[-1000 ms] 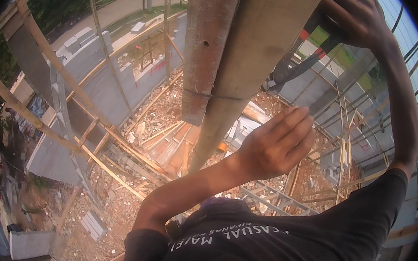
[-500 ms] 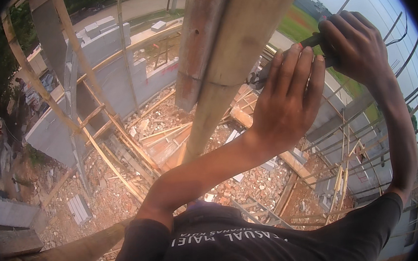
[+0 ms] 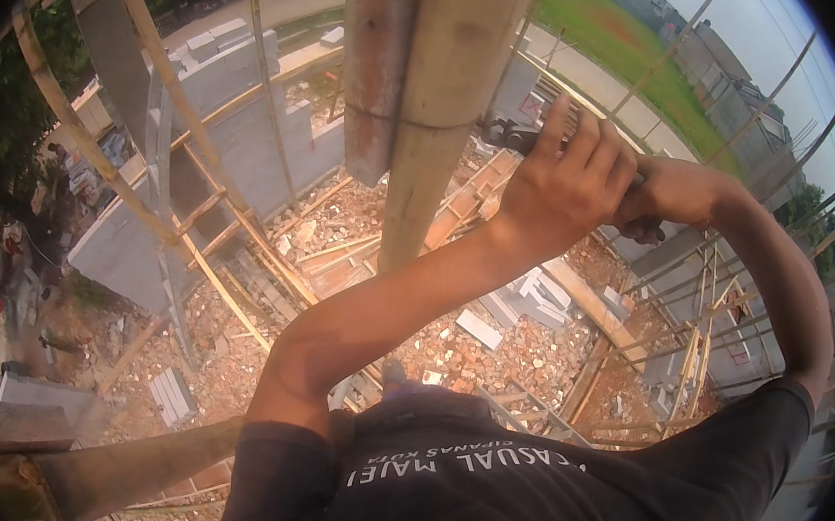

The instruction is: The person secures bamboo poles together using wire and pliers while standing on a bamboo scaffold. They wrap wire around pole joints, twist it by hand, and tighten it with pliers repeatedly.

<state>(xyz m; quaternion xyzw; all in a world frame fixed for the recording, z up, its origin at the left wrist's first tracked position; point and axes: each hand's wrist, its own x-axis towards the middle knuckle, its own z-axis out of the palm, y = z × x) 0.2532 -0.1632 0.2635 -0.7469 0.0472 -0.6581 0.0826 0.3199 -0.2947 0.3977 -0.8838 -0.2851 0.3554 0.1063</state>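
A thick bamboo pole [image 3: 462,45] slants down in front of me, with a reddish, weathered wooden beam [image 3: 380,58] alongside. Thin wire [image 3: 440,126] loops round both. Where it leaves the bamboo's right side, the dark metal head of a pair of pliers [image 3: 508,137] meets it; the exact bite of the jaws is too small to see. My left hand [image 3: 566,181] is closed over the handles, index finger pointing up. Right behind it my right hand [image 3: 667,194] grips the handle end, partly hidden by the left. Both arms are bent and raised.
Far below, broken-brick rubble [image 3: 457,352] covers the ground, with grey blocks [image 3: 171,397] and planks. A bamboo ladder [image 3: 223,224] and poles stand left, before a grey block wall [image 3: 230,88]. A thick horizontal bamboo [image 3: 136,468] crosses at lower left. Scaffold poles rise on the right.
My right hand has swung down and inward, from high right to just behind my left hand, turning the handles downward. The left hand has dropped slightly. The view has shifted a little.
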